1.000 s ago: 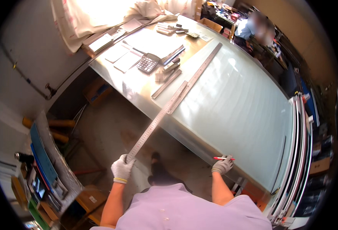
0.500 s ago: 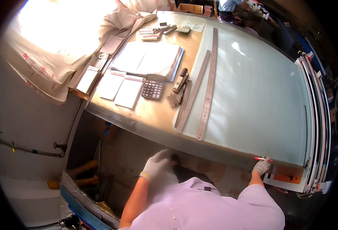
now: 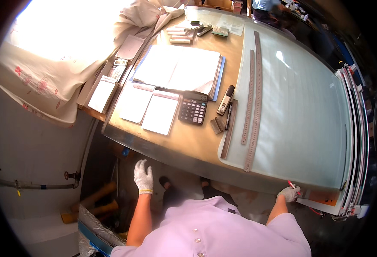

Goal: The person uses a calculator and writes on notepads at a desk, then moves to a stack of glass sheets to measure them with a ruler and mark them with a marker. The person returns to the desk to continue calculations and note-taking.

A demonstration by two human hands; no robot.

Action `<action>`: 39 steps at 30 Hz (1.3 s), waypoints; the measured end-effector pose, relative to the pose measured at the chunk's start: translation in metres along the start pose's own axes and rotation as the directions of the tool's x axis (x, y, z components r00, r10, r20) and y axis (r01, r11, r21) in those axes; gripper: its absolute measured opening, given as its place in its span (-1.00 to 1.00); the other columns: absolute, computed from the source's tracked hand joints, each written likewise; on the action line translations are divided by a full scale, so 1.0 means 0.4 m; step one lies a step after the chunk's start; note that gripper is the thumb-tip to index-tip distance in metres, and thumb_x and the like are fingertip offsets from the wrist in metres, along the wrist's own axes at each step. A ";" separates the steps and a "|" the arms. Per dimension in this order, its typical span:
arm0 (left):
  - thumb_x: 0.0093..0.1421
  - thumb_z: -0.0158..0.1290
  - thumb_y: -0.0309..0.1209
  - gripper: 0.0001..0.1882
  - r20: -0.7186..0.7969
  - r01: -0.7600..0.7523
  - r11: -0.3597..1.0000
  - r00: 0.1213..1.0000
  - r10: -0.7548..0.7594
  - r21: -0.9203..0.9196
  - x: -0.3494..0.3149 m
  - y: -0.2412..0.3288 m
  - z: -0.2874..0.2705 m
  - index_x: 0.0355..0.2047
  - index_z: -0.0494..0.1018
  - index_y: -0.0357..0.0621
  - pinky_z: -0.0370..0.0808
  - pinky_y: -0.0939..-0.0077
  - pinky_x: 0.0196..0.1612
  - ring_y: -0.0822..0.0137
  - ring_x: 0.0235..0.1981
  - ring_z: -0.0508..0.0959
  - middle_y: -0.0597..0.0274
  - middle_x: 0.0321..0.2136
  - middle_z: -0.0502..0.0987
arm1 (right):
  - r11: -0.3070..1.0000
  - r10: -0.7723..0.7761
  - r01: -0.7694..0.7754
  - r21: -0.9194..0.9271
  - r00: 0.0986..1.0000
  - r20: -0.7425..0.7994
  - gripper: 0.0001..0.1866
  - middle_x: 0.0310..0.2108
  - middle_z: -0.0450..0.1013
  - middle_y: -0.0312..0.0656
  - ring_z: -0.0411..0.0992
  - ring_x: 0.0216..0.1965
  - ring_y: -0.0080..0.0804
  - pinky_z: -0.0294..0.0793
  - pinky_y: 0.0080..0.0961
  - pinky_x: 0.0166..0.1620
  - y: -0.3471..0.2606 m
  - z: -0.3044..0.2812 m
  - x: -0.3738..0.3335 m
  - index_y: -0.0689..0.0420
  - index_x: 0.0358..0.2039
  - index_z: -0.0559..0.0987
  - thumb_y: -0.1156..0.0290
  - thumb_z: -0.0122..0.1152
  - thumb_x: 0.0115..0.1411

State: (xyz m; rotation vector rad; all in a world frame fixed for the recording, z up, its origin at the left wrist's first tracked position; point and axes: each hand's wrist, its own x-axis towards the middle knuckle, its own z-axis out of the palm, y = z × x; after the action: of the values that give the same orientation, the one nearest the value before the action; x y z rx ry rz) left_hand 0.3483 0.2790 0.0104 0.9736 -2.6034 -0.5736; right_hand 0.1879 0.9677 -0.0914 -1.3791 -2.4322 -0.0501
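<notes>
My left hand, in a white knit glove with a yellow-edged cuff, is open in the air short of the table's front edge, holding nothing. At the table's near right corner, my gloved right hand is closed around a red-and-white pen, its red end pointing up. Nearest that hand is the pale green mat on the table. Two long steel rulers lie nearly parallel along the mat's left side. A shorter metal ruler lies beside a black marker.
An open binder, white pads, a black calculator and a stapler lie on the table's left half. Upright rolls or strips line the right edge. Bright curtain cloth hangs at left. Another person is at the far back.
My left hand has swung left, away from my body, its fingers now more stretched out. My right hand keeps the pen, now tilted more upright. The head view has shifted; the items on the table look unmoved.
</notes>
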 end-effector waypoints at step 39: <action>-0.01 0.25 -0.11 -0.02 0.479 -0.730 -0.154 -0.576 0.663 -0.666 0.782 -0.189 0.015 0.44 0.12 0.29 0.07 -0.11 0.46 -0.09 0.47 0.08 0.15 0.49 0.03 | 0.258 -0.768 0.678 0.688 0.576 -0.280 -0.59 0.30 0.29 0.19 0.39 0.13 0.22 0.35 -0.02 0.20 -0.994 -0.342 -1.007 0.16 0.05 0.36 0.57 0.19 0.18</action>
State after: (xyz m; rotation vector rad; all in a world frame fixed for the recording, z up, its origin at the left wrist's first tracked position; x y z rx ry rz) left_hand 0.1613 0.0171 0.0132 -2.2550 -2.7351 -0.3647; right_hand 0.0812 0.3982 -0.0340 0.2021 -2.4628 0.7518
